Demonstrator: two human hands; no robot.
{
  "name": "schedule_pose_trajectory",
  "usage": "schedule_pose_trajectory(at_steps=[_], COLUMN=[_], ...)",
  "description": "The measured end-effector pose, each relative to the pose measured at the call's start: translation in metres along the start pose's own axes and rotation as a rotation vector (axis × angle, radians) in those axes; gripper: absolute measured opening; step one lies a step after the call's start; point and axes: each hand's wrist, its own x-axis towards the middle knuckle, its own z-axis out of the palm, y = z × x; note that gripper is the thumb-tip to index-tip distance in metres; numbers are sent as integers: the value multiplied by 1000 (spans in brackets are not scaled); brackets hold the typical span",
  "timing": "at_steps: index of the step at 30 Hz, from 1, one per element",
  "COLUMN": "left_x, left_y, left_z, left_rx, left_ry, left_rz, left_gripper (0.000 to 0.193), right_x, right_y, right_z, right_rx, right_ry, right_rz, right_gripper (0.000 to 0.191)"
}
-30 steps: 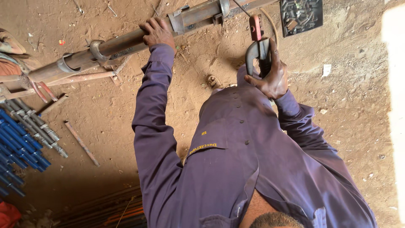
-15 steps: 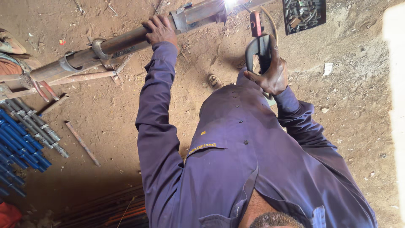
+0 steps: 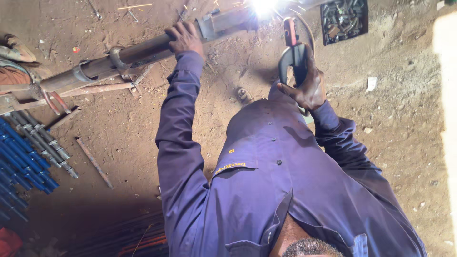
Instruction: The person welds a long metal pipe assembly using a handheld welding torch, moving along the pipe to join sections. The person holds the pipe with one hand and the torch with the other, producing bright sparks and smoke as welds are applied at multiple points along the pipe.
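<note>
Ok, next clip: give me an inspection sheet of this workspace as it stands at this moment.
Surface: bare dirt ground, dusty, with small stones and scraps.
Job's things: long rusty metal pipe lying across supports; bright welding arc with sparks at its far end; welding holder with red and black handle.
Clutter: black tray of metal parts; loose metal rod; paper scrap.
Grippers: left hand grips the pipe; right hand grips the welding holder.
Cables: one lead curving from the holder.
Surroundings: blue pipes stacked at the left edge, grey threaded rods beside them.
</note>
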Motion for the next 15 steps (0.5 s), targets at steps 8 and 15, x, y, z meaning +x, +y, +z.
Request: schedule_pose_trajectory(at_steps=[8,15], left_x=[23,17], left_y=[12,16], left_z=[26,0], left_rx=[-221,-196], left_ry=[142,181], left_rz=[-102,-96], left_gripper=[41,51], right_x=[0,12], right_y=[34,55], right_z=[17,17], right_rx=[91,-12], right_ry=[-13,29], right_rz=[-64,-26], right_gripper=[121,123])
